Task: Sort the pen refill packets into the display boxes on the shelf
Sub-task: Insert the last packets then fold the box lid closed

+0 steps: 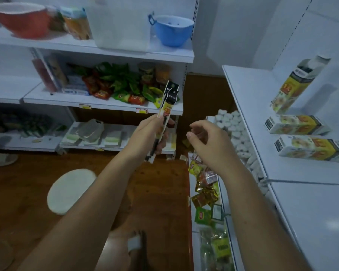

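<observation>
**Refill packets (pixel 169 100) held in your left grip (pixel 145 137)**

Your left grip curls round the lower half of a small bunch of packets and holds them upright over the wooden floor (pixel 27 182). Your right grip (pixel 209 145) hangs just beside it, fingers loosely curled, holding nothing. Three display boxes (pixel 296 125) sit on the white shelf (pixel 252 114) to your right: one leaning upright, two lying flat.

Small shop. White metal retail shelves (pixel 106 105) with slotted uprights, yellow and red price tags (pixel 142 110) clipped on the edges. Stock lies in groups: snack packets (pixel 121 85), plastic bowls (pixel 22 18), sachets (pixel 204 194), printed display boxes (pixel 296 125) on the right-hand shelf (pixel 252 118). Wood floor (pixel 27 182) between racks.
</observation>
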Available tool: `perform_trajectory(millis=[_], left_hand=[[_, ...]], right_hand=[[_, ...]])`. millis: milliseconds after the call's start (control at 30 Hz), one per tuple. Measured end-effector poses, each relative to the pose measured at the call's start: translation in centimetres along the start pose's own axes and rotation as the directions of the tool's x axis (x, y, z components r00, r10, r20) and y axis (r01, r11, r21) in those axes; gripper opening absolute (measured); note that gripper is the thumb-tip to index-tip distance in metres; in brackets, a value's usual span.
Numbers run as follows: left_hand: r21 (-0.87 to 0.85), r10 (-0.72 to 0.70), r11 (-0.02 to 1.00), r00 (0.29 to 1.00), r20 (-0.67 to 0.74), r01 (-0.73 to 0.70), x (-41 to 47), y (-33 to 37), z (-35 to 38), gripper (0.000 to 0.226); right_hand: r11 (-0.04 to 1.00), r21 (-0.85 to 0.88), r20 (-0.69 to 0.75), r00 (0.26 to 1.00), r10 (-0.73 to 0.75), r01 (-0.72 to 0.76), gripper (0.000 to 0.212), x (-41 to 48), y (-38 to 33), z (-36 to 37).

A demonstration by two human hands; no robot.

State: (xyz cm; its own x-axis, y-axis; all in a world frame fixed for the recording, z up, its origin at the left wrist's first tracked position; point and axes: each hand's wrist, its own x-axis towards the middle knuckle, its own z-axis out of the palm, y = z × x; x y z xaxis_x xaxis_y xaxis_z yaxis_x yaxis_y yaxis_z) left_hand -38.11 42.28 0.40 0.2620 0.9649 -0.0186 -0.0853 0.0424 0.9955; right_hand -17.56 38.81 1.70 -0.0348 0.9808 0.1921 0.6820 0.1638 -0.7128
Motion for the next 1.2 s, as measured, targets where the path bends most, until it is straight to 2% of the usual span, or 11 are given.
perform_trajectory(millis=[167, 400, 600, 767, 867, 967, 1100, 1200], left_hand=[[0.011, 0.007, 1.0, 0.996, 0.093, -0.008, 10.2, 0.5, -2.9, 0.037], [0.095, 0.012, 0.995, 0.974, 0.227, -0.034, 22.7, 2.8, -4.7, 0.038], [0.134, 0.047, 0.986, 0.942, 0.332, -0.096, 30.6, 3.3, -2.4, 0.037], [0.173, 0.053, 0.974, 0.886, 0.46, -0.149, 36.1, 3.6, 2.1, 0.038], [0.119, 0.048, 0.984, 0.843, 0.536, -0.131, 38.9, 4.2, 5.3, 0.033], [0.087, 0.038, 0.989, 0.785, 0.619, -0.117, 41.1, 4.8, 8.5, 0.027], [0.06, 0.044, 0.99, 0.68, 0.732, -0.129, 43.1, 5.4, 12.9, 0.026], [0.036, 0.06, 0.987, 0.57, 0.819, -0.156, 44.1, 5.4, 15.9, 0.035]], right_hand=[[0.998, -0.041, -0.066, 0.997, 0.036, -0.039, 0.025, 9.1, 1.2, 1.7], [0.982, -0.079, -0.189, 0.97, 0.154, -0.172, 0.029, 18.7, 1.4, 1.1], [0.958, -0.118, -0.277, 0.935, 0.222, -0.262, 0.029, 23.0, 4.3, -1.4], [0.945, -0.122, -0.34, 0.907, 0.248, -0.304, 0.03, 25.8, 7.9, -4.6], [0.948, -0.086, -0.393, 0.885, 0.25, -0.306, 0.03, 27.2, 9.7, -7.1], [0.949, 0.038, -0.453, 0.841, 0.297, -0.314, 0.03, 28.4, 10.6, -9.2], [0.93, 0.142, -0.53, 0.767, 0.36, -0.339, 0.029, 28.8, 10.7, -11.5], [0.918, 0.214, -0.59, 0.705, 0.393, -0.332, 0.018, 28.4, 10.4, -12.7]])
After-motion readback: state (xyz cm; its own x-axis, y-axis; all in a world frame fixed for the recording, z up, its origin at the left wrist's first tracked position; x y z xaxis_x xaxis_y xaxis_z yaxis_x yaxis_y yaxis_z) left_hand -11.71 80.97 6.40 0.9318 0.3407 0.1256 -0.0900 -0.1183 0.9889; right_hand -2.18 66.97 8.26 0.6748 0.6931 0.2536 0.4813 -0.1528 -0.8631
